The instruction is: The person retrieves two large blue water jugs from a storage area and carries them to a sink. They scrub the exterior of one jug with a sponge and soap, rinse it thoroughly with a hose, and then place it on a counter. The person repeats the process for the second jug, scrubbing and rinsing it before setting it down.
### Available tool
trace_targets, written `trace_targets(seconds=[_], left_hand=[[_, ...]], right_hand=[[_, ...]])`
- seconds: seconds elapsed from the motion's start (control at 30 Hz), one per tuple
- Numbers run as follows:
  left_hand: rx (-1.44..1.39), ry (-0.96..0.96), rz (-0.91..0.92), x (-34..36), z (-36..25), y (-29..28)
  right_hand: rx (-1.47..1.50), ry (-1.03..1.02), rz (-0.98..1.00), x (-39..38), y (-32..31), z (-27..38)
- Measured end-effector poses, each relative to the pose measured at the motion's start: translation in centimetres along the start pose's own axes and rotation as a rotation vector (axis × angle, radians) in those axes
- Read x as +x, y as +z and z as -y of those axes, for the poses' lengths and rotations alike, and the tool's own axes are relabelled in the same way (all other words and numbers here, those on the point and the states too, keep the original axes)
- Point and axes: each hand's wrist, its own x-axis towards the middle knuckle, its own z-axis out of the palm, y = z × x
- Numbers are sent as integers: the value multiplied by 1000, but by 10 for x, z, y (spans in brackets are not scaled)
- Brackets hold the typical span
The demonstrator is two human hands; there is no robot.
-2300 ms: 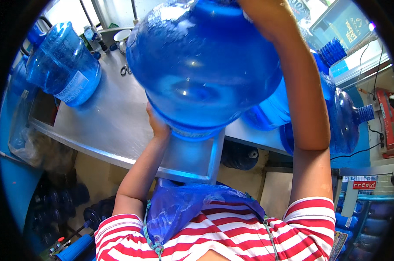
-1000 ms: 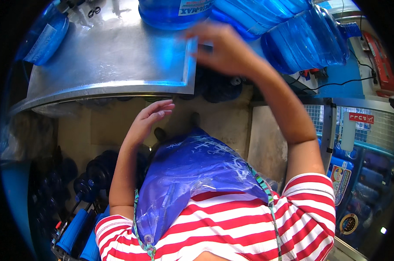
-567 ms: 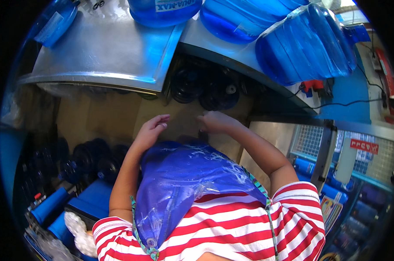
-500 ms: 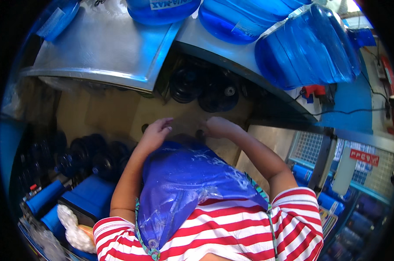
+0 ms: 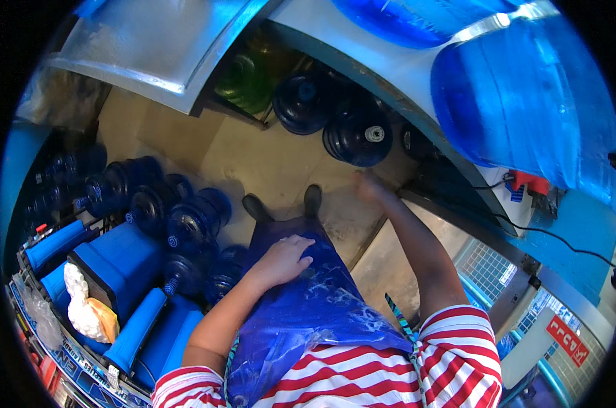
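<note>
Both hands have dropped from the counter toward the floor.
Left hand (image 5: pixel 284 258) lies flat, fingers loosely spread, on the blue plastic apron (image 5: pixel 301 306); right hand (image 5: pixel 368 187), its fingers blurred beyond telling, reaches toward dark jugs (image 5: pixel 352 132) under the steel counter (image 5: pixel 185 61).

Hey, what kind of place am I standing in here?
Probably a drinking-water refilling shop: big blue water jugs lie on a steel counter, more empty jugs are stacked on the floor, and blue filter housings sit at lower left.
</note>
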Motion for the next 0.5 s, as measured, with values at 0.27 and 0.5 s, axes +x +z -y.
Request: trace_targets(seconds=[0.27, 0.5], left_hand=[[-99, -145, -303, 16, 36, 0], [-95, -173, -299, 5, 67, 33]], right_hand=[[-119, 480, -352, 83, -66, -19], [58, 422, -332, 99, -36, -45]])
